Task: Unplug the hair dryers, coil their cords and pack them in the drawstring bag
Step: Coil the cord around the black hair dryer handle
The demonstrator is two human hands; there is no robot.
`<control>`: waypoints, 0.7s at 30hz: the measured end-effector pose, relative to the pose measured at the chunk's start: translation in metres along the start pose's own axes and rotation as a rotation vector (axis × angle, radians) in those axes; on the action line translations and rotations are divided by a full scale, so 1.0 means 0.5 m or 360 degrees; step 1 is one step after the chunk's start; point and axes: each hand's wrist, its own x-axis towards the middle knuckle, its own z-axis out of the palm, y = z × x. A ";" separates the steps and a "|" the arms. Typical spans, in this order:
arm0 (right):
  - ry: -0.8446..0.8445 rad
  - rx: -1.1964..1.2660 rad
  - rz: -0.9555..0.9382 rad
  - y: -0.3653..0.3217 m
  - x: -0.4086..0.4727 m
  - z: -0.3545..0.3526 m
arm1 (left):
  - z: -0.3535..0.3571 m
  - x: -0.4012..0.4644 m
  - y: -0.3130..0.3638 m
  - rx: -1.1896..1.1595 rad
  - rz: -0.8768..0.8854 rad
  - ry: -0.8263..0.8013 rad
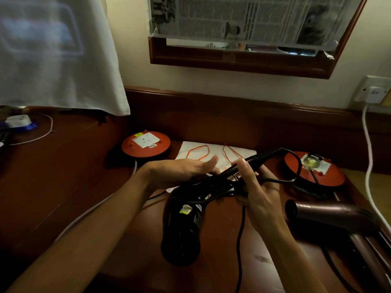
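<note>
A black hair dryer (186, 225) hangs over the wooden table (63, 176), barrel toward me. My right hand (256, 193) grips its handle and part of its black cord (296, 168), which loops toward the right. My left hand (179, 172) sits behind the handle with fingers apart, touching the dryer. A brown hair dryer (330, 216) lies on the table at the right. The white drawstring bag (190, 152) lies flat behind my hands, with orange drawstrings (198, 153) on top.
Two red round socket reels stand on the table, one at the left (146, 144) and one at the right (313, 168) with a plug in it. A white cable (369, 155) runs from a wall socket (374, 92). White cloth (53, 49) hangs at the upper left.
</note>
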 end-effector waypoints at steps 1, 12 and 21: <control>-0.0014 -0.0068 -0.0024 -0.001 0.001 -0.002 | 0.002 0.000 -0.002 0.0033 0.0042 0.0023; -0.1421 -0.0365 0.0769 -0.026 0.033 -0.170 | 0.004 -0.032 0.004 -0.0078 0.0257 -0.0054; -0.1303 -0.1351 0.0595 -0.073 0.150 -0.142 | 0.031 -0.024 0.028 0.0363 -0.0205 -0.0131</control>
